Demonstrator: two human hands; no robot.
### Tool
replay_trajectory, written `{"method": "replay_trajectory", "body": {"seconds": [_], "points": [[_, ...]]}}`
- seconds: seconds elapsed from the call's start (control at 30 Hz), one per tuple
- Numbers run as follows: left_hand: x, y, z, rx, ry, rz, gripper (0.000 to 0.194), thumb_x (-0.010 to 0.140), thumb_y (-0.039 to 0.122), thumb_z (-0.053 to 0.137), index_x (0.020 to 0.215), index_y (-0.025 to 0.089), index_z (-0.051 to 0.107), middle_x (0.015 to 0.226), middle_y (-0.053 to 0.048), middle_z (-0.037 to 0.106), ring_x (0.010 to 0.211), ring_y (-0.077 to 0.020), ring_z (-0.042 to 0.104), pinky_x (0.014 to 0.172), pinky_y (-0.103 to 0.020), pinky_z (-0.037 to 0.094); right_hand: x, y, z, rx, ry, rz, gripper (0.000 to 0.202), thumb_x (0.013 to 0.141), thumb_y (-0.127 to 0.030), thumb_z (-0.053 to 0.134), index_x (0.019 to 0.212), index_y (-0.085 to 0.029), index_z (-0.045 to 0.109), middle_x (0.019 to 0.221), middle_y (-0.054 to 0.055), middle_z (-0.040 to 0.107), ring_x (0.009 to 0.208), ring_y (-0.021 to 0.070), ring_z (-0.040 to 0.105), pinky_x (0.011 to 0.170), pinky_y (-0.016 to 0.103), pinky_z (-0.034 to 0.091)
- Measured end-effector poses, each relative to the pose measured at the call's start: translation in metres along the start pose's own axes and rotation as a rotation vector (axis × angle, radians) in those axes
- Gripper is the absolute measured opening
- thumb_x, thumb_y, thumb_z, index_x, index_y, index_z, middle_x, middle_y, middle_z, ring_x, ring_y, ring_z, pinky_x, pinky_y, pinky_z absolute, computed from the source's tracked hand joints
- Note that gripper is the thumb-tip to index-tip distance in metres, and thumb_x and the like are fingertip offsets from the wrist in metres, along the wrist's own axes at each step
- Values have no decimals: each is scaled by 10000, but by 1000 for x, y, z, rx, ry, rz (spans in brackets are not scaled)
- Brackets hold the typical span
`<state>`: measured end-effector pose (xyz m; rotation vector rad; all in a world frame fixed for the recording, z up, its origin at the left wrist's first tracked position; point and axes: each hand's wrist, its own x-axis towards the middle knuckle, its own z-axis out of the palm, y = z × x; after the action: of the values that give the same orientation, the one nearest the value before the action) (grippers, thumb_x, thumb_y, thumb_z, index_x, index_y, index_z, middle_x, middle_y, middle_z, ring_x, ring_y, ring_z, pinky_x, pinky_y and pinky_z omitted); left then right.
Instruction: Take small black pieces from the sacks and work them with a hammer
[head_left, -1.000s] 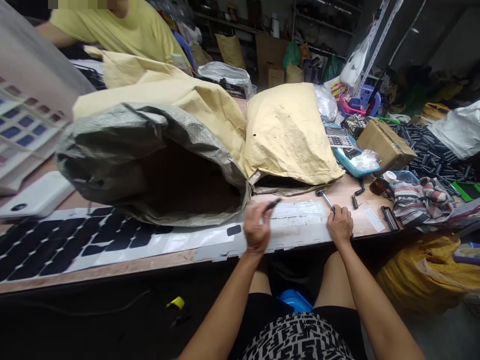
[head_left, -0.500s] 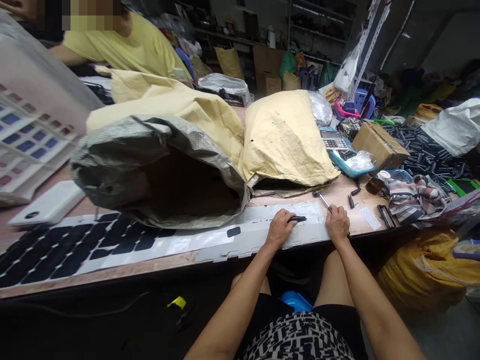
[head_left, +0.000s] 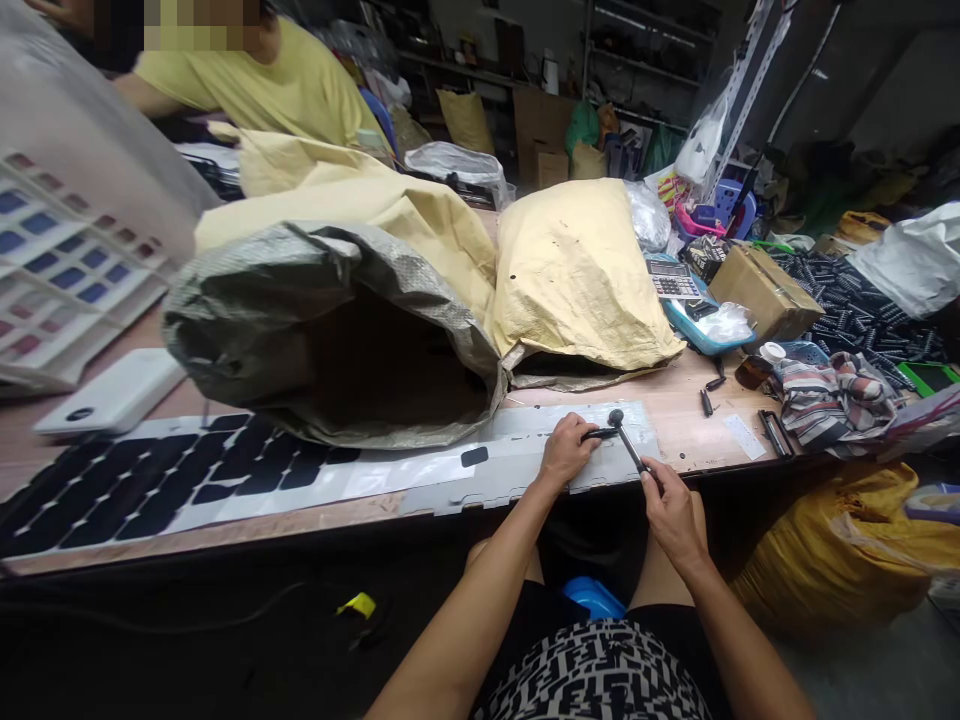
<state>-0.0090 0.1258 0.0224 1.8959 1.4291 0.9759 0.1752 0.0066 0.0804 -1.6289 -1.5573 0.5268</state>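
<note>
My left hand (head_left: 568, 449) is closed around a slim black pen-like piece (head_left: 601, 433), which sticks out to the right over a grey-white sheet (head_left: 517, 452) at the bench edge. In my right hand (head_left: 674, 508) is a small hammer (head_left: 628, 447) with a metal shaft and a dark head. Its head sits at the tip of the black piece; I cannot tell if the two touch. A single dark rounded patch (head_left: 474, 457) lies left of my left hand, beside a strip of black squares (head_left: 150, 480) on white backing.
A yellow sack (head_left: 337, 330) gapes toward me, with a fuller sack (head_left: 589, 275) beside it. To the right are a calculator (head_left: 673, 280), a cardboard box (head_left: 766, 290), a striped cloth (head_left: 823, 395) and a heap of black parts (head_left: 847, 300). A person in a yellow shirt (head_left: 300, 90) sits opposite.
My right hand has swung the hammer left and closer, bringing its head from beside the sack to the tip of the black piece. My left hand stays nearly in place.
</note>
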Motion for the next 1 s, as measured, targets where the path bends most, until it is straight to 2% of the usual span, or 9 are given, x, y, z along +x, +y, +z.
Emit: {"method": "replay_trajectory", "body": {"seconds": [0.23, 0.47, 0.6, 0.7, 0.83, 0.93, 1.0], "points": [[2, 4, -1, 15, -26, -30, 200, 847, 225, 696, 1027, 269, 770, 949, -17, 610, 979, -196, 585, 865, -325, 485, -3, 6, 9, -51, 25, 2, 327, 946, -342, 509, 1148, -200, 724, 1139, 108, 739, 1075, 239, 682, 1008, 411, 528], [2, 6, -4, -1, -32, -42, 132, 847, 214, 691, 945, 265, 763, 914, -14, 600, 946, -194, 578, 833, -322, 470, -7, -5, 17, -35, -16, -33, 325, 963, -337, 491, 1167, -213, 712, 1108, 94, 733, 1047, 220, 680, 976, 379, 534], [3, 8, -6, -15, -40, -46, 150, 841, 215, 697, 967, 262, 764, 913, -19, 608, 941, -200, 586, 837, -327, 471, -3, 3, 19, -40, -19, -26, 319, 955, -339, 501, 1154, -213, 716, 1117, 91, 735, 1051, 218, 678, 975, 369, 528], [4, 9, -6, -5, -33, -47, 186, 823, 213, 713, 999, 244, 765, 933, -32, 624, 971, -214, 592, 863, -336, 478, 20, 15, 9, -148, 26, -22, 319, 934, -333, 519, 1149, -211, 720, 1126, 89, 724, 1046, 220, 660, 975, 363, 502], [3, 10, -6, 5, -18, -26, 170, 831, 217, 699, 991, 231, 757, 933, -38, 627, 981, -219, 591, 890, -345, 482, 67, 32, -6, -458, 133, 76, 336, 926, -298, 512, 1183, -214, 712, 1081, 90, 675, 976, 222, 609, 866, 334, 459], [2, 10, -6, 11, -24, -18, 157, 858, 237, 670, 999, 235, 740, 944, -39, 633, 992, -223, 594, 896, -350, 482, 95, 45, -7, -634, 157, 117, 329, 936, -264, 502, 1195, -218, 701, 1058, 94, 632, 965, 225, 555, 809, 319, 406], [3, 11, -7, 17, -22, -23, 148, 884, 261, 641, 1004, 232, 722, 977, -46, 646, 1007, -229, 598, 899, -355, 481, 104, 50, -2, -732, 174, 89, 331, 943, -250, 496, 1215, -207, 681, 1048, 103, 609, 958, 229, 524, 787, 320, 379]]}}
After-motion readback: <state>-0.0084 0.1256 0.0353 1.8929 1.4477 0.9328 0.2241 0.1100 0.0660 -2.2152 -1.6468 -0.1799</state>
